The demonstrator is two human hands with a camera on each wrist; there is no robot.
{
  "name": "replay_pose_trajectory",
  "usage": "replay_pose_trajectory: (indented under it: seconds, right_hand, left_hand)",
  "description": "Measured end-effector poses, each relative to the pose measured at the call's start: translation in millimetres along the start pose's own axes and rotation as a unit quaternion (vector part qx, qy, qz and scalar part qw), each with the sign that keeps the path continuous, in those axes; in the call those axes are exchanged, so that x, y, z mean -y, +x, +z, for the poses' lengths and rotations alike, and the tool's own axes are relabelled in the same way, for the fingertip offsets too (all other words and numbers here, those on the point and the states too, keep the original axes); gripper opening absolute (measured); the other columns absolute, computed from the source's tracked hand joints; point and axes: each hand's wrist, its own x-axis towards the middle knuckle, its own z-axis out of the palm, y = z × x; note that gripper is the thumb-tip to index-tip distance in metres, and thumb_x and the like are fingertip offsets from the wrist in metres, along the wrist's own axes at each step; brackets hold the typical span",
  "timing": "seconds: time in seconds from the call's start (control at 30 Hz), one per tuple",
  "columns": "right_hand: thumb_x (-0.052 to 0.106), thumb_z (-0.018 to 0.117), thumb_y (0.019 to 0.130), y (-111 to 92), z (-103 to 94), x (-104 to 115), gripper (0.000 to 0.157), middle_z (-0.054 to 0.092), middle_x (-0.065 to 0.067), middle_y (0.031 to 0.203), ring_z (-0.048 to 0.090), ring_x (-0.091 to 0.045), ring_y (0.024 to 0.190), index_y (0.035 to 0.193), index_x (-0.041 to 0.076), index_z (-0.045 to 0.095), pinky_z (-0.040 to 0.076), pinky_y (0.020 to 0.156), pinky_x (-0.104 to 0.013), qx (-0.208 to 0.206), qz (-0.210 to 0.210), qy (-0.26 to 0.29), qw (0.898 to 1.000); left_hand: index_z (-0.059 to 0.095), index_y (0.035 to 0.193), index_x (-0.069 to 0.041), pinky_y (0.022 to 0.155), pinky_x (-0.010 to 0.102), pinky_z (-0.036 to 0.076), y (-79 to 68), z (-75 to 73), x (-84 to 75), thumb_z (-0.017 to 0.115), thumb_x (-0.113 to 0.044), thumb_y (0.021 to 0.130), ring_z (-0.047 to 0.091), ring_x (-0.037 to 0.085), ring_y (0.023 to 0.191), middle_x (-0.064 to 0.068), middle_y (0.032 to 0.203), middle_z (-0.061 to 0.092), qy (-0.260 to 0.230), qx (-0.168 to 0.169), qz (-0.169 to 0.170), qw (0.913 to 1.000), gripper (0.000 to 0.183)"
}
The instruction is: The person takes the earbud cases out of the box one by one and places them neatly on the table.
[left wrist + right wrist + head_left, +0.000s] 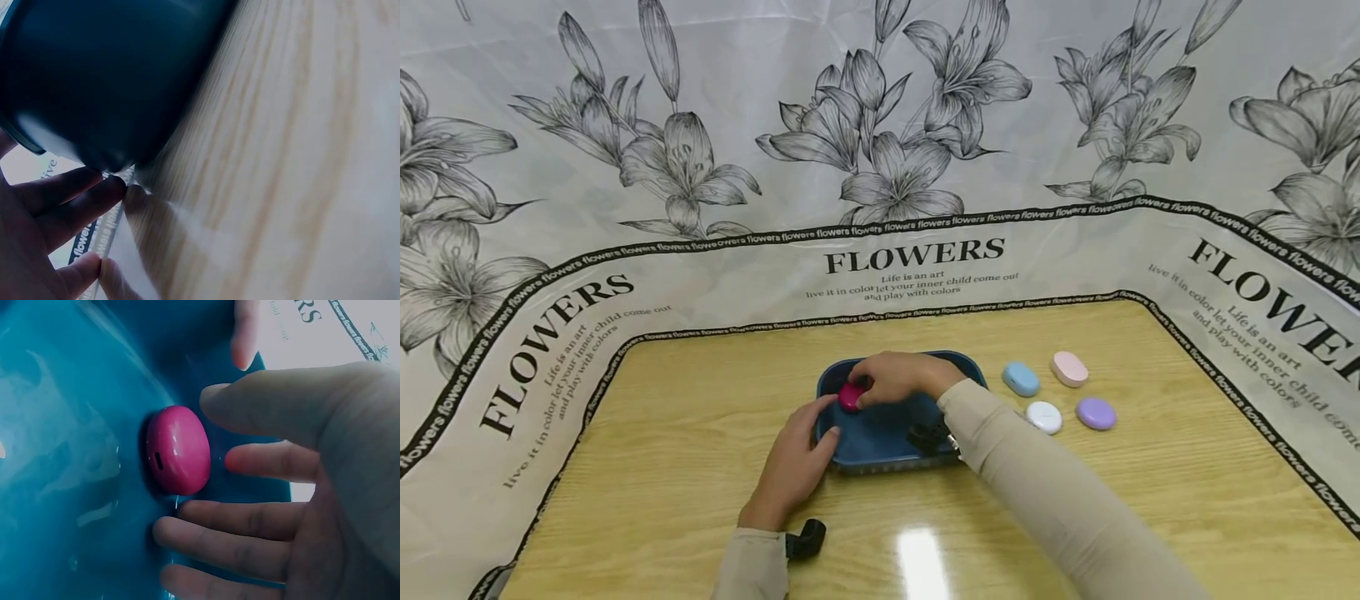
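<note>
A glossy magenta oval case [179, 450] with a small dark slot in its side lies in the blue bin [880, 462], near the bin's left end. My right hand [898, 377] reaches into the bin over it. In the right wrist view, thumb and fingers spread around the case, with a gap between the thumb and its surface. My left hand [797, 454] rests at the bin's left end, thumb and forefinger by the rim. The left wrist view shows extended fingers [81, 209] near the bin's outer wall; part of that hand is out of frame.
Right of the bin on the wooden table [662, 458] lie a blue case [1021, 378], a pink case [1070, 369], a white case [1044, 417] and a purple case [1097, 413]. A flower-printed cloth [737, 275] borders the table at the back and sides.
</note>
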Motion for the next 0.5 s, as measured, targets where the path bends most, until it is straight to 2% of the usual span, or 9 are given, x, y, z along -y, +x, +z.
replay_pose_trajectory:
  seconds: [0.13,0.33,0.5]
  right_hand:
    - [0.031,0.068,0.096,4.2,-4.1,2.6,0.050,0.063,-0.009,0.128,0.060,-0.019,0.109,0.137,0.005,0.059,0.048,0.095,-0.035,-0.006,0.002,-0.017,1.000]
    - [0.030,0.069,0.095,12.2,0.9,5.9,0.049,0.064,-0.007,0.124,0.060,-0.018,0.104,0.136,0.006,0.060,0.049,0.092,-0.033,0.001,0.001,-0.026,1.000]
    - [0.029,0.070,0.094,13.3,3.7,9.2,0.046,0.065,-0.006,0.122,0.060,-0.016,0.102,0.134,0.007,0.062,0.049,0.090,-0.033,0.005,0.014,-0.032,0.999]
  left_hand:
    - [0.053,0.144,-0.025,0.113,0.047,0.035,2.3,-2.7,0.1,0.061,-0.027,0.099,0.043,0.018,0.137,-0.001,0.145,0.051,0.000,-0.001,0.009,1.0000,0.045]
    - [0.054,0.143,-0.025,0.113,0.047,0.036,-1.1,-4.1,1.6,0.061,-0.027,0.099,0.044,0.018,0.137,-0.002,0.144,0.052,0.005,0.000,0.001,1.0000,0.045]
    - [0.054,0.144,-0.022,0.112,0.050,0.036,-1.6,-2.0,0.8,0.061,-0.026,0.099,0.045,0.022,0.137,0.001,0.145,0.052,0.001,0.000,0.013,0.9999,0.046]
